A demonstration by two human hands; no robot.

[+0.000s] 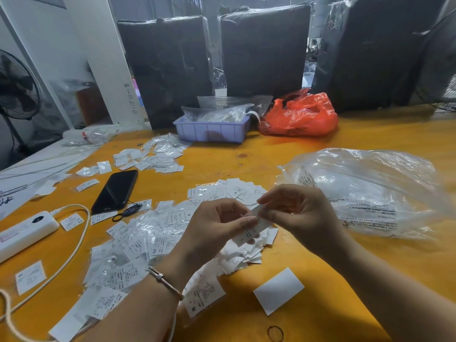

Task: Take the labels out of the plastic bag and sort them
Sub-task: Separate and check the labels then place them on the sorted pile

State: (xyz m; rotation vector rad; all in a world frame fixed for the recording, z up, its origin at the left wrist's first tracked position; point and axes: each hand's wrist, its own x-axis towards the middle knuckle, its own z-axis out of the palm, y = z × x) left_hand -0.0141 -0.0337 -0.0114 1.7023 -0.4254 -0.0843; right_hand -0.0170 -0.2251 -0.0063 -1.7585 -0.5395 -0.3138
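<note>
White label [249,236] marked L, pinched by both hands: left [217,223], right [296,208].

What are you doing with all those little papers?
A person is sorting small white clothing size labels at a yellow table. Both hands are lifted just above the pile: the left hand and the right hand pinch the label marked L between them. Heaps of labels lie spread underneath, many in tiny clear sleeves. A big clear plastic bag lies crumpled to the right. A black phone rests to the left.
</note>
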